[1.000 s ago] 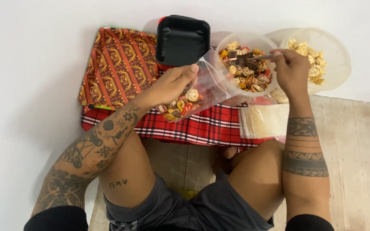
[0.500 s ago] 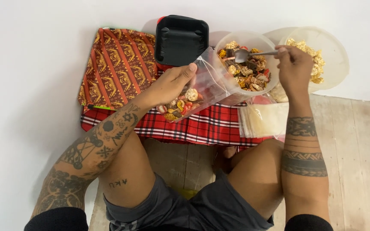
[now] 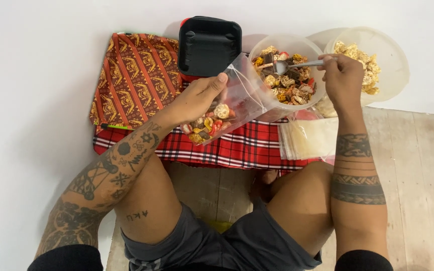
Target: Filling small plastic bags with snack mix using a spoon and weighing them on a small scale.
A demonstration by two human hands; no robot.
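Observation:
My left hand [image 3: 197, 99] holds a clear plastic bag [image 3: 232, 103] open at its mouth, tilted toward a clear round bowl [image 3: 264, 45]. Mixed snacks, yellow, red and brown, lie in the bag's lower end. My right hand [image 3: 344, 80] grips the handle of a metal spoon [image 3: 292, 64], whose head rests in the snack mix [image 3: 290, 82] inside the bowl. The bag's mouth touches the bowl's near-left side.
A second clear bowl [image 3: 390, 50] with pale yellow snacks stands to the right. A black tray [image 3: 209, 45] sits behind the bag. A stack of empty clear bags [image 3: 307, 138] lies on red checked cloth [image 3: 237, 149]. A patterned orange cloth [image 3: 134, 75] lies left. White wall behind.
The spoon has lifted from deep in the mix and now lies with its head near the bowl's left side. My left hand and the bag have barely moved.

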